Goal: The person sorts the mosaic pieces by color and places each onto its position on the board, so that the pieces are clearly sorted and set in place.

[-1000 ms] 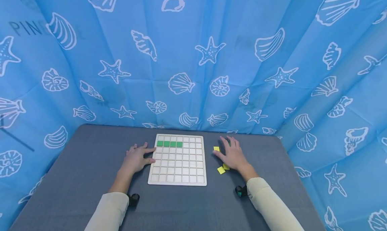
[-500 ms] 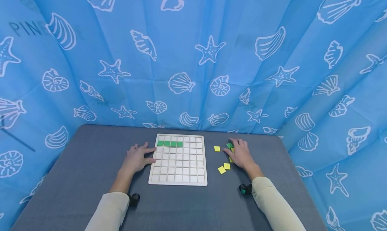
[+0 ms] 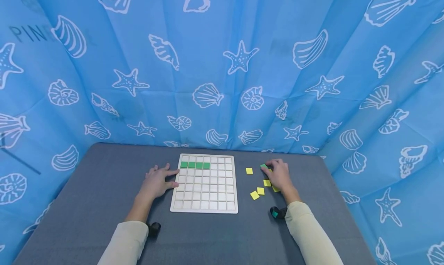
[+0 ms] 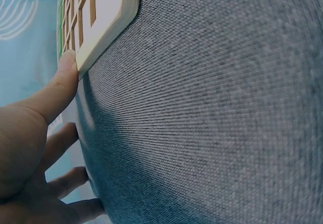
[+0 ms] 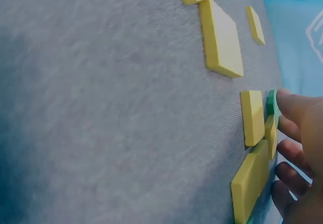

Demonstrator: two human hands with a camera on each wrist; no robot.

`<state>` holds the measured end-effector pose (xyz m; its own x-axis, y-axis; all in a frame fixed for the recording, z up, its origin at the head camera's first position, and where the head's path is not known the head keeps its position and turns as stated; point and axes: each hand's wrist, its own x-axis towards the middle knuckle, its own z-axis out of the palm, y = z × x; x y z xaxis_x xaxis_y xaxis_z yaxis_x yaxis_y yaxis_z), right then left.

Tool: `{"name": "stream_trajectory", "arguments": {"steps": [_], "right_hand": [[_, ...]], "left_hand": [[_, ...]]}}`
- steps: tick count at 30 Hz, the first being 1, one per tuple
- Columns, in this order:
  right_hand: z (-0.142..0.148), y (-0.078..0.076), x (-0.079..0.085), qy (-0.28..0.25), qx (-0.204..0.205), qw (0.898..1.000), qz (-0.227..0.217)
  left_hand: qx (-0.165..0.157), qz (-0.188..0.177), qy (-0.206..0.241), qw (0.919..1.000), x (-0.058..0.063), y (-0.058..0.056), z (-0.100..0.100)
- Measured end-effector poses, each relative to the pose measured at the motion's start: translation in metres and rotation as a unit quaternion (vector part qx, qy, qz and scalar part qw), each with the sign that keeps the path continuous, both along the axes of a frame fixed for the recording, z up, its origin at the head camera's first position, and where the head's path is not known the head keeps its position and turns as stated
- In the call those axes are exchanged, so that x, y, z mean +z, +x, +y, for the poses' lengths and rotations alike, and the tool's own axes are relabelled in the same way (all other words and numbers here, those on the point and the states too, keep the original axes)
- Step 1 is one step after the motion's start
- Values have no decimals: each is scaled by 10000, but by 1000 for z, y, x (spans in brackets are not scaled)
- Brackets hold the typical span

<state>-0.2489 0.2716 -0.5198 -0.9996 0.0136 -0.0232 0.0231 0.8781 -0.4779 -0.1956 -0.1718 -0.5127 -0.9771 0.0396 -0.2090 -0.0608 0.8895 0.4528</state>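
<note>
A pale wooden grid board point(image 3: 209, 188) lies flat on the table, several green square tiles point(image 3: 192, 165) side by side in its second row from the back. My left hand point(image 3: 155, 183) is spread at its left edge. In the left wrist view the thumb point(image 4: 64, 75) presses the board's rim. To the board's right, my right hand point(image 3: 280, 176) pinches a loose green tile point(image 3: 263, 166) between thumb and index finger. Beneath and beside that hand are several yellow tiles point(image 3: 266, 183), some partly covered by it.
A single yellow tile point(image 3: 249, 171) lies apart, between board and right hand. The grey cloth-covered table point(image 3: 208, 238) ends at the back against a blue curtain point(image 3: 215, 64) with shell prints. Each wrist wears a small dark camera.
My right hand has drawn right off the yellow tiles, uncovering several, then brought thumb and index finger together on the green tile. The left hand and board stay put.
</note>
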Motion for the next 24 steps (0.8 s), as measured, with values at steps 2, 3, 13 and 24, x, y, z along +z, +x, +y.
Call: {"name": "stream_trajectory", "arguments": {"steps": [2,3,13,24], "right_hand": [[0,-1,0,-14,-41,10000,-27],[0,-2,0,-24,-70,10000,-51],[-3,-7,1,-36,-262,9995,-194],[-9,-5,6,-114,-100,9998,-145]], "left_hand": [[-8,5,-16,10000,0,0,0],[-11,3,-17,10000,0,0,0],[-17,-3,-65,10000,0,-1,1],[1,-18,-87,10000,0,-1,1]]}}
